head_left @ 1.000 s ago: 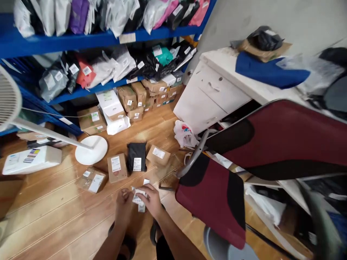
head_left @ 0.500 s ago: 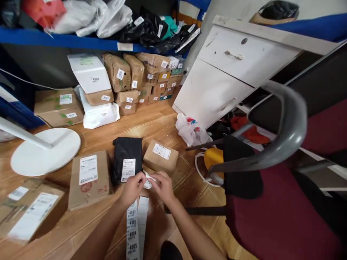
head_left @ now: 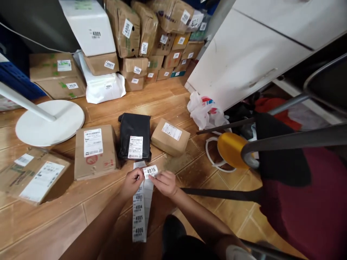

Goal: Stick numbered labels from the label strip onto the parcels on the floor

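Observation:
Between my two hands is a small white sticker label [head_left: 151,171] printed 4016. My left hand [head_left: 132,183] is closed in a pinch at the label's left edge, with a long strip of number labels [head_left: 138,218] hanging from it. That strip shows 4003 to 4006 and is doubled over behind. My right hand [head_left: 165,183] pinches the lower right of the 4016 label. Whether this label is still joined to the strip I cannot tell. Just beyond my hands lie a black wrapped parcel [head_left: 135,126] and a small brown box [head_left: 175,144], each with a shipping label.
To the left, a brown carton [head_left: 81,168] and another taped carton [head_left: 56,159] lie on the wood floor, near a white round stand base [head_left: 65,115]. Numbered parcels [head_left: 97,21] are stacked at the back. A maroon chair [head_left: 300,202] is on the right, beside a plastic bag [head_left: 200,112].
My view has tipped down and closer to the floor. The label between my fingers now lies flatter, its number 4016 readable; before, it was bent between both hands.

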Tool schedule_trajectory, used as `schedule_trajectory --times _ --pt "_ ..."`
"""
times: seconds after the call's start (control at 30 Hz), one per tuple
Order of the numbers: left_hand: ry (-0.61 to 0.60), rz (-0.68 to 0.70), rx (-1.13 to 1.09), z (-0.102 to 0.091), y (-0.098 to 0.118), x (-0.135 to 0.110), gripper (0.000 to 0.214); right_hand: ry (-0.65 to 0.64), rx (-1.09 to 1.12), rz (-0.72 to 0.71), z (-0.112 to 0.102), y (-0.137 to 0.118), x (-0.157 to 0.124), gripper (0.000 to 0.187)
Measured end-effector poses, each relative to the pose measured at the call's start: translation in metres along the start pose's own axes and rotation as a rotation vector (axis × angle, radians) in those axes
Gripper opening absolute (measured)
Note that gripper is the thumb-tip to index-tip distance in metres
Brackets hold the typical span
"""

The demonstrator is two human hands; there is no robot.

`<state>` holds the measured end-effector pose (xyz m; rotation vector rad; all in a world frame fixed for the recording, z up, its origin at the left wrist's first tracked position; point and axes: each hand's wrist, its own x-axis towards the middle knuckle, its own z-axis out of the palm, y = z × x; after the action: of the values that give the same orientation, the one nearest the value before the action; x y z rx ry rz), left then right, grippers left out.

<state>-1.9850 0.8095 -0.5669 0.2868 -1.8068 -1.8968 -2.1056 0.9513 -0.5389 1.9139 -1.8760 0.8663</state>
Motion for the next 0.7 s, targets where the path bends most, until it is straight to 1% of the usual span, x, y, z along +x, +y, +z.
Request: schedule_trajectory --times 0.1,0.2,0.3,0.37,0.5,0.6,0.7 --pt "0.044 -0.046 -0.071 0.003 -0.009 -0.006 0.027 -0.018 -0.032 -0.026 0.0 0.003 -0.001 0.02" --pt "0.06 -0.089 -0.091 0.007 -0.013 -0.012 0.026 -0.051 -0.047 -0.025 -0.002 0.001 -0.003 0.017" --pt "0.073 -0.112 -0.068 0.011 -0.013 -0.016 0.024 -0.068 -0.022 0.05 -0.001 -0.002 -0.009 0.01" --pt "0.102 -0.125 -0.046 0.015 -0.012 -0.017 0.024 -0.048 0.012 0.178 0.002 -0.005 -0.014 0.01" --pt "0.168 -0.173 -0.112 0.022 -0.013 -0.017 0.024 0.021 0.165 0.53 0.008 -0.013 -0.02 0.014" --pt "0.205 -0.205 -0.193 0.025 -0.017 -0.016 0.027 0.02 0.289 0.65 0.012 -0.018 -0.022 0.026" --pt "0.231 -0.243 -0.207 0.025 -0.022 -0.017 0.028 0.047 0.4 0.805 0.017 -0.025 -0.024 0.022"
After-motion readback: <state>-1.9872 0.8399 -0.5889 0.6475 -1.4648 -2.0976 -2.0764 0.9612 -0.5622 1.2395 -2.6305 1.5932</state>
